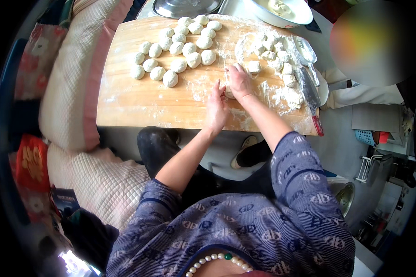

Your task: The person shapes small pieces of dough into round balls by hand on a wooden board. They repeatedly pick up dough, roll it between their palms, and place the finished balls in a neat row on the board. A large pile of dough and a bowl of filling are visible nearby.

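Near the front of a floured wooden board (166,108), my two hands meet around a small piece of dough (229,93), which is mostly covered. My left hand (216,108) presses against its left side, fingers fairly straight and pointing away from me. Curled over its far and right side is my right hand (239,82). Just right of that hand lies a cut dough piece (253,67). Further right is a floury heap of cut dough pieces (269,50). Several round dough balls (178,64) sit at the board's left and far middle.
At the right edge lie a knife (309,92) with a red handle and a metal scoop (305,50). A white basin (282,13) with dough in it and a metal lid (187,7) stand beyond the board. Left is a quilted seat (74,74); another person's leg (365,96) shows right.
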Motion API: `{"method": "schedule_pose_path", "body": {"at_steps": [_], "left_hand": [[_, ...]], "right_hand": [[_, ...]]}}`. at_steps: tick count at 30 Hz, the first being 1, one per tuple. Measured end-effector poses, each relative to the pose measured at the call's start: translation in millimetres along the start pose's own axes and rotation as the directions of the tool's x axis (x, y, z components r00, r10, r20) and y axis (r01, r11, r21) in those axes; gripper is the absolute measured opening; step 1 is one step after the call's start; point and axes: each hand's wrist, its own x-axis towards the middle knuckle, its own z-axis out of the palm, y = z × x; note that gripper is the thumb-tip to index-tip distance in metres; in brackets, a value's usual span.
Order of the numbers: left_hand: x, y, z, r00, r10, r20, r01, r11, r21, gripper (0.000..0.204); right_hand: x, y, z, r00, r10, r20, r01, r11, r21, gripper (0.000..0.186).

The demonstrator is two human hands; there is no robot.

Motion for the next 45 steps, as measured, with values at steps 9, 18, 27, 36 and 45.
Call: {"method": "schedule_pose_path", "body": {"at_steps": [9,18,27,36,45], "left_hand": [[2.6,17.0,-7.9,0.995,-0.102,-0.020,0.098,0.986,-0.138,0.063],[-15.4,16.2,-2.9,0.998,-0.053,0.032,0.058,0.976,-0.208,0.069],[-10.7,23.1,0.5,1.000,-0.001,0.002,0.001,1.000,0.027,0.075],[4.0,3.4,7.6,0.997,-0.079,-0.002,0.079,0.996,-0.049,0.073],[-9.9,25.7,3.3,0.999,0.021,0.032,-0.019,0.998,-0.058,0.072]], "right_hand": [[-0.8,9.3,4.7,0.989,-0.136,0.051,0.143,0.976,-0.162,0.022],[-30.8,-7.9,-3.0,1.000,0.002,-0.004,-0.002,1.000,0.031,0.008],[-10.6,-1.1,12.1,0.959,0.260,0.111,-0.282,0.913,0.296,0.008],[8.0,21.2,-4.1,0.983,-0.177,0.047,0.183,0.959,-0.216,0.012],[-16.3,9.4,-12.4,0.978,-0.201,-0.058,0.200,0.980,-0.025,0.007]]}}
